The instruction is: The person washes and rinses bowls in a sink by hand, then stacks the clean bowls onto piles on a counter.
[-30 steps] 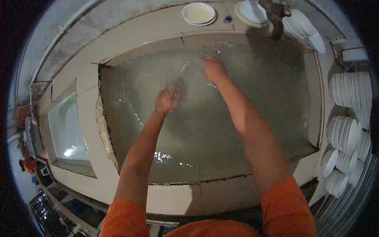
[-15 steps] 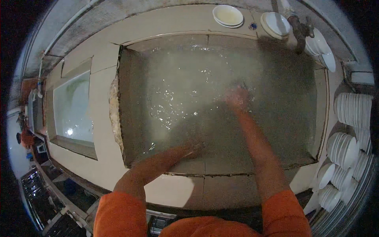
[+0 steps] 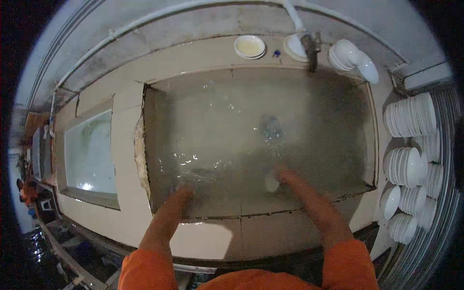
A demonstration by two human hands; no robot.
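Both of my hands are in the cloudy water of a large tiled basin (image 3: 372, 130). My left hand (image 3: 185, 189) dips in near the front left, its fingers hidden under rippled water. My right hand (image 3: 286, 174) is partly sunk near the front middle, its fingers smeared. Right beside those fingers a small pale thing (image 3: 271, 182) shows through the water; I cannot tell whether it is gripped. Farther back, a dark bluish thing (image 3: 271, 128) sits in the water, its shape too blurred to name.
Two stacked white dishes (image 3: 250, 47), a small blue thing (image 3: 276, 53) and more white bowls (image 3: 343, 55) stand on the back ledge, near a tap (image 3: 311, 48). Stacked white plates (image 3: 411, 116) line the right side. A smaller basin of water (image 3: 89, 150) lies left.
My right hand has come toward me from the middle of the basin, and the pale thing now shows beside it. My left hand has moved left. The view has shifted, showing more back wall.
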